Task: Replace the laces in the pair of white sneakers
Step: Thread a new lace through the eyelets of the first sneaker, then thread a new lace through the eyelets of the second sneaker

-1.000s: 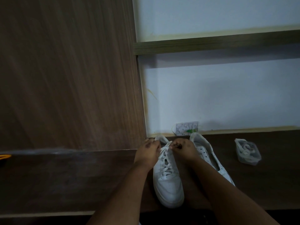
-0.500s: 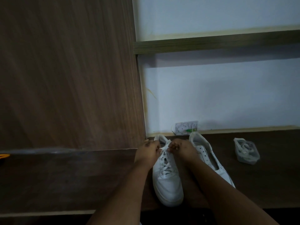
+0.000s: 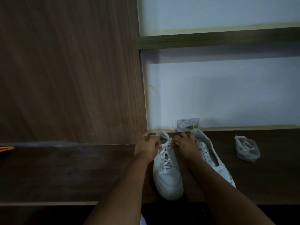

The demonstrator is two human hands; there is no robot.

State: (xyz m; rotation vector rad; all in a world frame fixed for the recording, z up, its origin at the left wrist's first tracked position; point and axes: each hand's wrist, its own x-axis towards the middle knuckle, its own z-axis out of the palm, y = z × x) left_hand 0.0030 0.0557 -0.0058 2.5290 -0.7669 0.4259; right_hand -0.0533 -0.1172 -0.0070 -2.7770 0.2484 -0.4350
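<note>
Two white sneakers stand on the dark wooden surface (image 3: 65, 172), toes toward me. The left sneaker (image 3: 168, 177) carries a white lace (image 3: 166, 157) crossed through its eyelets. My left hand (image 3: 146, 147) and my right hand (image 3: 185, 145) sit at its top by the tongue, each pinching an end of that lace. The right sneaker (image 3: 211, 158) lies behind my right forearm and shows bare eyelets with no lace.
A small clear plastic box (image 3: 247, 149) holding coiled white laces sits to the right. A small white packet (image 3: 187, 125) leans against the white wall (image 3: 219, 95) behind the shoes. A brown wooden panel (image 3: 69, 70) rises at left; something orange (image 3: 6, 148) lies at the far left edge.
Both hands have drawn closer together at the top of the left sneaker while still holding the lace ends. The shoes have not moved.
</note>
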